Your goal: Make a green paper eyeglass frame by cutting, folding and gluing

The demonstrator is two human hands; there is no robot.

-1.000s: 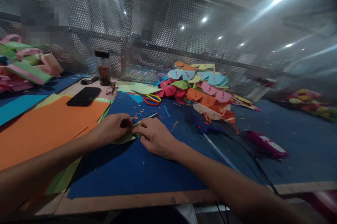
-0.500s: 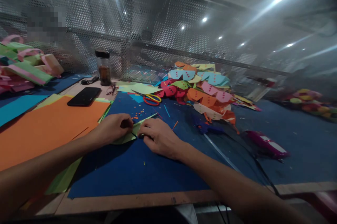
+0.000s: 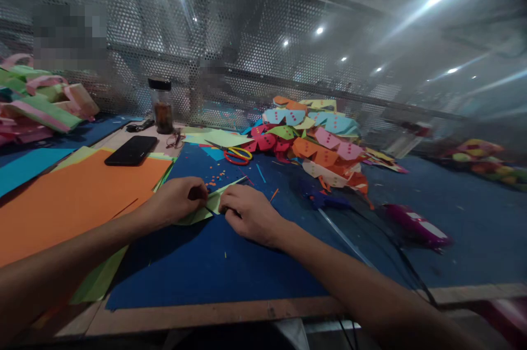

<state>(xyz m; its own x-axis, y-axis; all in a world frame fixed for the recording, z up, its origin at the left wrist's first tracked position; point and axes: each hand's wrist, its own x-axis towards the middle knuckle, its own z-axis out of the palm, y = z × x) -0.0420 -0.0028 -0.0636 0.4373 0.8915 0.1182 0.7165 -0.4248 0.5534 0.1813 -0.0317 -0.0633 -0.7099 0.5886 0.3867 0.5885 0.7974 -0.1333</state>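
A pale green piece of paper (image 3: 214, 200), folded or cut to a pointed strip, lies low over the blue mat (image 3: 197, 273) between my hands. My left hand (image 3: 183, 199) grips its left part, thumb and fingers curled together. On the right part, my right hand (image 3: 247, 210) is closed with bent fingers pressing the paper; the fingertips are partly hidden. Small orange and coloured paper bits (image 3: 216, 175) are scattered just beyond. Scissors (image 3: 237, 156) with red and yellow handles lie farther back.
Orange sheets (image 3: 82, 196) and a black phone (image 3: 132, 151) lie left, near a lidded jar (image 3: 161, 106). Folded coloured paper shapes (image 3: 317, 144) are heaped at back right. A blue glue gun (image 3: 325, 199) with its cord and a magenta object (image 3: 418, 226) lie right.
My right hand has shifted slightly to the right along the paper, showing a little more of it between the hands. My left hand stays in nearly the same place.
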